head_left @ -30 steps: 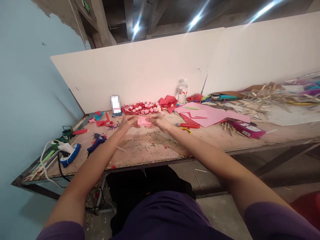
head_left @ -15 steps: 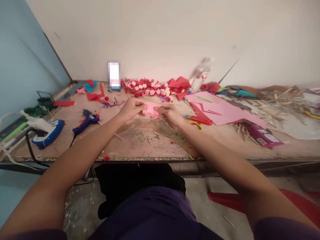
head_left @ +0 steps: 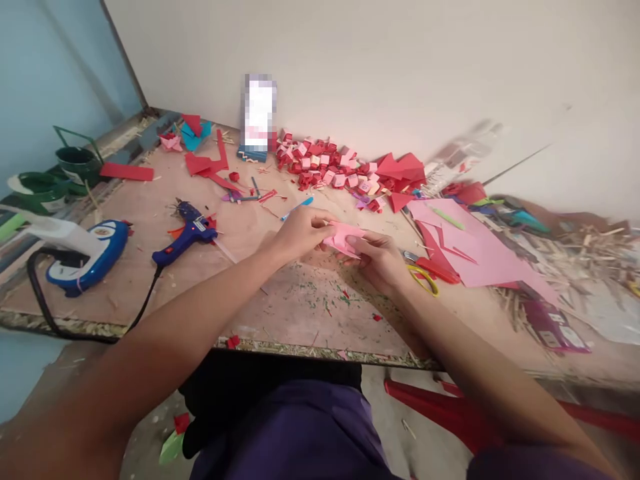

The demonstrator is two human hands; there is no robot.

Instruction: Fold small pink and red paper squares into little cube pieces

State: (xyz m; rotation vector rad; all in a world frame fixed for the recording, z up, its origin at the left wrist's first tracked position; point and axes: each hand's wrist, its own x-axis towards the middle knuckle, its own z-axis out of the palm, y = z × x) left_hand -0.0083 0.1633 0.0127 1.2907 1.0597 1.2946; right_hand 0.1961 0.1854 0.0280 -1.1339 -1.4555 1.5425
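Pink paper [head_left: 343, 235] pinched in grip of left hand [head_left: 302, 233] and right hand [head_left: 382, 259], edges partly covered; bottle [head_left: 459, 159] blurred.

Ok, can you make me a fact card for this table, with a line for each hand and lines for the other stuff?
Left hand: holds one end of a pink paper piece
Right hand: holds the other end
Back: red and pink boxy pieces in a pile, right of a phone whose screen is blurred out
Left side: blue glue gun, lying down
Right side: big pink sheet
Too smeared to read: bottle label
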